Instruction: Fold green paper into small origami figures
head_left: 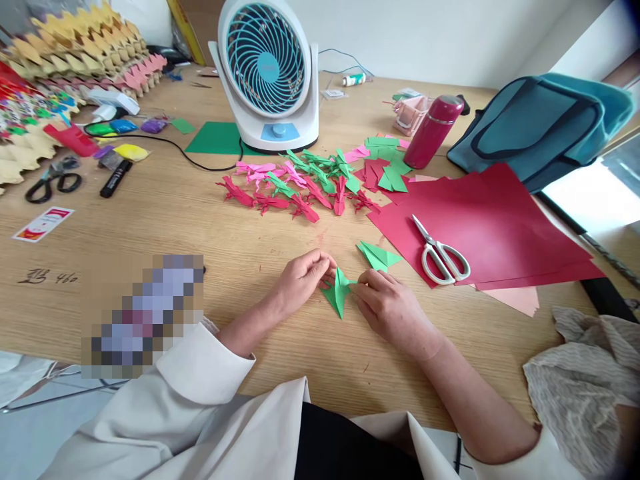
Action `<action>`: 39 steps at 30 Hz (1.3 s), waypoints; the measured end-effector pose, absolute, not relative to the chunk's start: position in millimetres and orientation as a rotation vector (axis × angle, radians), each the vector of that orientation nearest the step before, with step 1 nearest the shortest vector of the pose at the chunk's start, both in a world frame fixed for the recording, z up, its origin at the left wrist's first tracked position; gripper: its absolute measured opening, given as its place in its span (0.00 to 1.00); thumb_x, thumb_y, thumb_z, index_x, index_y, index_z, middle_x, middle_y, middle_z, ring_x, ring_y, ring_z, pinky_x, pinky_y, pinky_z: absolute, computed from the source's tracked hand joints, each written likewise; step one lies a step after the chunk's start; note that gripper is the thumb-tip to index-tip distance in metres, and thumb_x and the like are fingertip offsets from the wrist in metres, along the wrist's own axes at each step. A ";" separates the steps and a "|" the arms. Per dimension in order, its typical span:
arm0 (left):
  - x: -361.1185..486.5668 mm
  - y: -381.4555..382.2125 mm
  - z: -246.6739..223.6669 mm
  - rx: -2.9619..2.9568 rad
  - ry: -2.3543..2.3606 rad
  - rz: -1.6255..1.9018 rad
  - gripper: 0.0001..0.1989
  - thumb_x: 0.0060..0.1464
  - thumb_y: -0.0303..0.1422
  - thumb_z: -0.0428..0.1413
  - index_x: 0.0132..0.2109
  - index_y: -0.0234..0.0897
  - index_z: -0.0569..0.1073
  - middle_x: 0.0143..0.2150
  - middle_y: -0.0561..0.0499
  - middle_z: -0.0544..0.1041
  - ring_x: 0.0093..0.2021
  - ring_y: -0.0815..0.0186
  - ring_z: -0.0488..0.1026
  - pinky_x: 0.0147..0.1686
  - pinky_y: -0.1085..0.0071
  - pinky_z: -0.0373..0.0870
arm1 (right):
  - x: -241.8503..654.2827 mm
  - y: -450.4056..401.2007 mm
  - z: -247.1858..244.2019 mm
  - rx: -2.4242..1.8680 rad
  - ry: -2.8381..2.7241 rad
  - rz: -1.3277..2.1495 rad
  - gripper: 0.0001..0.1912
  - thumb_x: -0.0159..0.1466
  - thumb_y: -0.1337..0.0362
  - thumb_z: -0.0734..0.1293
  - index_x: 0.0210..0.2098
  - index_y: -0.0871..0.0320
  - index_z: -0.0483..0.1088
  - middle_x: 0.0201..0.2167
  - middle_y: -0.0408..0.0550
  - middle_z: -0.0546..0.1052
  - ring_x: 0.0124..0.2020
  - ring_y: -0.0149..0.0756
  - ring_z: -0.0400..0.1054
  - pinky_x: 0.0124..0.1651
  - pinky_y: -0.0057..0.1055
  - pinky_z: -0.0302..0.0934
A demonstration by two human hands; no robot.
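Green folded paper [340,297]: toward tabletop's [280,233] near edge | Left hand [306,272]: grip pinched closed on its left side | Right hand [389,303]: grip closed on its right tip, presumably for counter-hold | Scissors [437,244]: on red sheets [505,217], right, probably for reach

We see matt paper on the folded green piece [341,297], creases crisp. Red sheets [505,230]: smooth paper, low sheen. Tabletop [165,210]: wood grain, smooth, faint sheen. White-handled scissors [444,259]: bare metal blades, smooth plastic-looking grips. Fan [269,70]: smooth plastic shell. Flask [434,133]: glossy body, shiny metal-looking neck band. We read the bag [540,123] as fabric, the striped cloth [575,383] as crinkled, matt.
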State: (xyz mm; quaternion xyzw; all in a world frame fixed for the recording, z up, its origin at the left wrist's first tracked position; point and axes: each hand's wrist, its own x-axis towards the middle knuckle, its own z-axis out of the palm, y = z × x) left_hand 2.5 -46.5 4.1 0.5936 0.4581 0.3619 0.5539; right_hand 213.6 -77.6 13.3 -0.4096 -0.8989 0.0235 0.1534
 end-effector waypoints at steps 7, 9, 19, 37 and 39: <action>0.8 -65.1 -1.5 2.059 0.983 0.868 0.13 0.62 0.26 0.51 0.46 0.35 0.79 0.49 0.47 0.81 0.49 0.65 0.78 0.51 0.70 0.74 | 226.1 -69.5 12.7 -1.300 -2.377 0.015 0.11 0.69 0.68 0.61 0.35 0.59 0.75 0.34 0.50 0.74 0.33 0.35 0.68 0.38 0.31 0.61; 0.3 -68.8 -2.1 2.234 0.947 0.866 0.14 0.62 0.24 0.49 0.49 0.35 0.78 0.50 0.46 0.81 0.51 0.64 0.77 0.53 0.67 0.74 | 232.4 -66.3 15.3 -1.358 -2.254 -0.001 0.12 0.69 0.67 0.61 0.35 0.58 0.75 0.33 0.49 0.75 0.33 0.34 0.69 0.36 0.31 0.61; 2.1 -80.0 0.1 2.870 0.885 0.623 0.16 0.64 0.24 0.47 0.55 0.29 0.73 0.56 0.41 0.77 0.57 0.61 0.74 0.57 0.62 0.73 | 239.1 -67.3 29.6 -1.290 -2.021 0.075 0.08 0.68 0.66 0.62 0.38 0.55 0.75 0.34 0.49 0.74 0.32 0.35 0.69 0.37 0.33 0.63; 6.8 -87.1 -2.9 2.932 1.094 0.378 0.19 0.66 0.30 0.49 0.61 0.31 0.67 0.63 0.43 0.71 0.63 0.55 0.65 0.54 0.59 0.67 | 220.3 -77.3 15.2 -1.175 -2.532 0.129 0.10 0.70 0.65 0.61 0.38 0.58 0.74 0.35 0.52 0.75 0.38 0.38 0.68 0.44 0.35 0.61; 6.7 -87.2 -3.3 2.926 1.106 0.331 0.19 0.66 0.31 0.49 0.62 0.33 0.66 0.64 0.43 0.69 0.65 0.54 0.63 0.56 0.58 0.65 | 220.5 -77.3 13.8 -1.193 -2.531 0.134 0.10 0.70 0.66 0.61 0.39 0.58 0.74 0.36 0.52 0.75 0.38 0.38 0.69 0.43 0.35 0.62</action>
